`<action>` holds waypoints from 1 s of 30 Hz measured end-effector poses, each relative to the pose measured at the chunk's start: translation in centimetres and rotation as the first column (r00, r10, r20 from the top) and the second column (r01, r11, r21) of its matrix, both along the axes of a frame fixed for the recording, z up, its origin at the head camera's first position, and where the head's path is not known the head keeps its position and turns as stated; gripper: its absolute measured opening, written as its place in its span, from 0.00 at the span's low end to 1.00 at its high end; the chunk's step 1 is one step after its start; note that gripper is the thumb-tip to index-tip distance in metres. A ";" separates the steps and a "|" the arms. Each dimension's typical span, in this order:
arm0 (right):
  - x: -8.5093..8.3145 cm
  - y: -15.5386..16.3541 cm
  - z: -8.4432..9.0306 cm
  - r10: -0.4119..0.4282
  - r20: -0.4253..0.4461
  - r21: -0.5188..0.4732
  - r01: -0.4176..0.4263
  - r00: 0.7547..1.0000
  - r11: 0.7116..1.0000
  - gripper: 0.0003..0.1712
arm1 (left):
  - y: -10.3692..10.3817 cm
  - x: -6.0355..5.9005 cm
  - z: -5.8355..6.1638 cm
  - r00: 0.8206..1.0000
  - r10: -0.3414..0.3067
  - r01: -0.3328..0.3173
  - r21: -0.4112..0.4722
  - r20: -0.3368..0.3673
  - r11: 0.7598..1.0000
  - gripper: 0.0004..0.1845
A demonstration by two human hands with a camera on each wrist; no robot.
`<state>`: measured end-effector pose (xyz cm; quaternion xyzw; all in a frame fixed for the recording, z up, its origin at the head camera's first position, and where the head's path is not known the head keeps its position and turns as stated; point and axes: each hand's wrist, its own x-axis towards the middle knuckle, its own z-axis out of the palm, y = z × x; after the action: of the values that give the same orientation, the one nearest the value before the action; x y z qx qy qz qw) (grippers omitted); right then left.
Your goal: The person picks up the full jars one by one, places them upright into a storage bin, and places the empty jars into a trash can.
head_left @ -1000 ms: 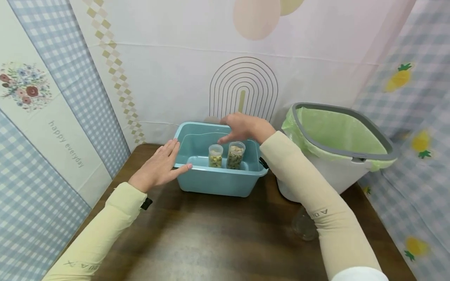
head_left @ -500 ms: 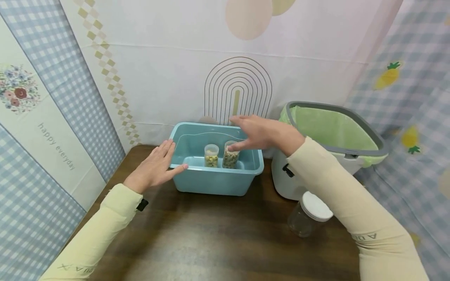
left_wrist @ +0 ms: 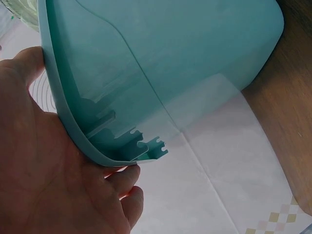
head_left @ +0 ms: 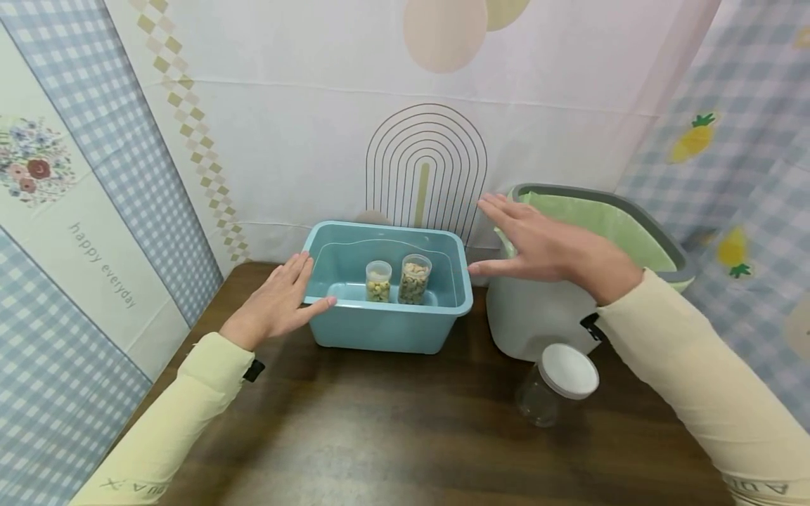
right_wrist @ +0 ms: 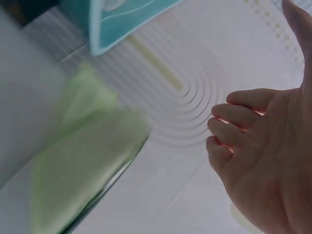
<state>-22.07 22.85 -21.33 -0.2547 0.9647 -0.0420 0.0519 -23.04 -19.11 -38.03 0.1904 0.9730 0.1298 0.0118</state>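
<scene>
A light blue plastic tub (head_left: 386,327) stands at the back of the dark wooden table (head_left: 380,436). Inside it stand two small clear jars of dry food, a shorter one (head_left: 378,281) and a taller one (head_left: 414,278). My left hand (head_left: 278,302) lies flat against the tub's left rim (left_wrist: 73,126) with straight fingers. My right hand (head_left: 538,246) hovers open in the air, right of the tub and above the bin, holding nothing. In the right wrist view its fingers (right_wrist: 243,117) are loosely bent.
A white waste bin (head_left: 538,316) with a grey rim and green liner (head_left: 595,225) stands right of the tub. A clear jar with a white lid (head_left: 557,383) lies on its side in front of the bin. Patterned cloth walls close in all round.
My right hand has lifted out of the tub, away from the taller jar, and swung right over the bin. The left hand has stayed on the tub's rim.
</scene>
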 end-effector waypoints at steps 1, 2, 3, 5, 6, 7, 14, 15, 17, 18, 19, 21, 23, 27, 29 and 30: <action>0.2 0.6 0.0 -0.002 -0.017 -0.005 0.002 1.000 1.000 0.64 | 0.0 0.0 0.0 1.000 -0.001 0.001 -0.001 -0.002 1.000 0.54; 0.3 1.3 0.0 -0.002 -0.034 -0.010 0.001 0.999 1.000 0.64 | 0.0 0.0 0.0 1.000 -0.001 0.001 -0.001 -0.002 1.000 0.54; 0.5 1.9 -0.1 -0.006 -0.046 -0.016 0.005 0.999 1.000 0.64 | 0.0 0.0 0.0 1.000 -0.001 0.001 0.000 -0.003 1.000 0.54; 0.9 3.2 -0.1 -0.023 -0.066 -0.018 0.022 0.998 1.000 0.63 | 0.0 0.0 0.0 1.000 -0.002 0.002 0.001 -0.004 1.000 0.54; 1.0 3.9 -0.1 -0.036 -0.072 -0.017 0.035 0.997 0.999 0.64 | 0.0 0.0 0.0 1.000 -0.003 0.003 0.001 -0.007 1.000 0.54; 1.1 4.6 -0.1 -0.049 -0.081 -0.013 0.048 0.995 0.999 0.64 | 0.0 0.0 0.0 1.000 -0.003 0.003 0.003 -0.008 1.000 0.54; 1.5 9.4 -0.6 -0.162 -0.088 0.001 0.162 0.983 0.987 0.64 | -0.1 0.1 -0.1 1.000 -0.004 0.004 0.006 -0.012 1.000 0.54; 1.4 10.1 -0.8 -0.176 -0.085 0.003 0.177 0.981 0.984 0.63 | -0.1 0.1 -0.2 1.000 -0.003 0.003 0.007 -0.011 1.000 0.54; 1.4 11.3 -1.2 -0.194 -0.084 0.007 0.195 0.977 0.981 0.63 | -0.1 0.1 -0.2 1.000 -0.004 0.004 0.009 -0.013 1.000 0.54; 1.4 12.0 -1.4 -0.202 -0.081 0.010 0.203 0.976 0.979 0.63 | -0.1 0.1 -0.3 1.000 -0.003 0.004 0.009 -0.013 1.000 0.54; 1.4 12.6 -1.6 -0.209 -0.077 0.010 0.210 0.975 0.978 0.63 | -0.1 0.1 -0.3 1.000 -0.004 0.004 0.010 -0.014 1.000 0.54; 1.4 13.9 -2.1 -0.225 -0.077 0.014 0.227 0.971 0.974 0.62 | -0.1 0.0 -0.3 1.000 -0.005 0.006 0.012 -0.015 1.000 0.54; 1.4 15.1 -2.5 -0.235 -0.084 0.009 0.237 0.968 0.972 0.62 | -0.1 0.0 -0.4 1.000 -0.007 0.007 0.011 -0.019 1.000 0.54; 1.3 17.6 -3.0 -0.261 -0.107 0.000 0.263 0.959 0.965 0.60 | -0.1 0.0 -0.4 1.000 -0.009 0.009 0.011 -0.020 1.000 0.54; 1.3 18.6 -3.2 -0.275 -0.112 -0.008 0.276 0.955 0.961 0.59 | -0.1 0.0 -0.4 1.000 -0.010 0.010 0.013 -0.023 1.000 0.54; 1.2 19.1 -3.3 -0.284 -0.112 -0.013 0.284 0.952 0.959 0.59 | -0.1 0.0 -0.4 1.000 -0.010 0.010 0.014 -0.024 1.000 0.54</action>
<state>-20.82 41.95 -24.63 -0.1152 0.9928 -0.0328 -0.0087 -23.01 -19.19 -38.38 0.1968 0.9712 0.1342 -0.0008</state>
